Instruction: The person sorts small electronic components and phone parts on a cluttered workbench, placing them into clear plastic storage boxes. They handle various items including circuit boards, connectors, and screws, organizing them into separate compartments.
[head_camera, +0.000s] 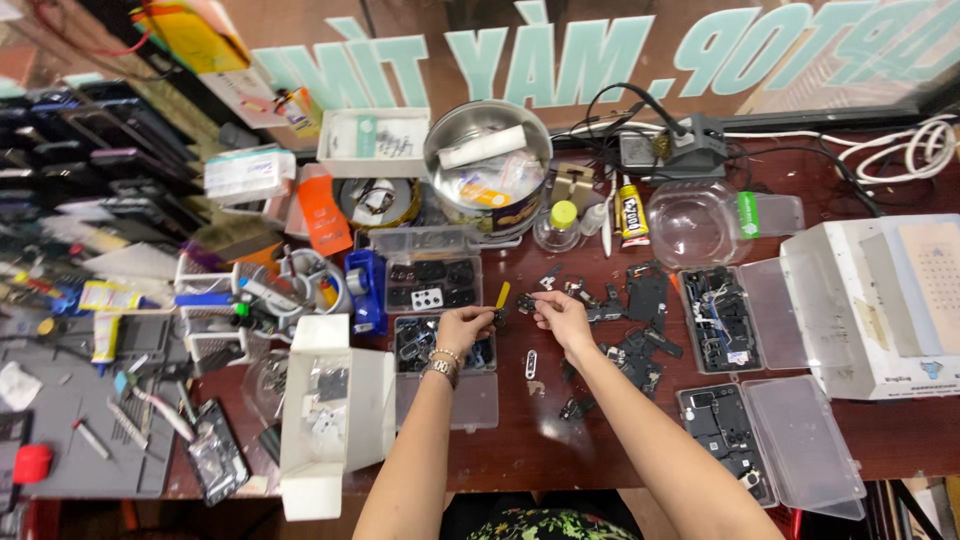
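My left hand (462, 326) and my right hand (562, 312) meet over the middle of a dark red worktable (580, 440). Both pinch at tiny dark electronic parts: the left fingers hold a small part (498, 318) next to a short yellow strip (503, 294), and the right fingertips hold another small dark part (527, 302). A bracelet circles my left wrist. A small white oblong piece (531, 363) lies just below the hands. Loose black phone components (635, 320) are scattered to the right of my right hand.
Clear compartment boxes of small parts (718, 318) (728, 428) (430, 285) stand around the hands. A white open carton (330, 410) lies at the left, a steel pot (487, 160) and glue tube (631, 212) at the back, a white machine (880, 300) at the right, tools on a grey mat (90, 420).
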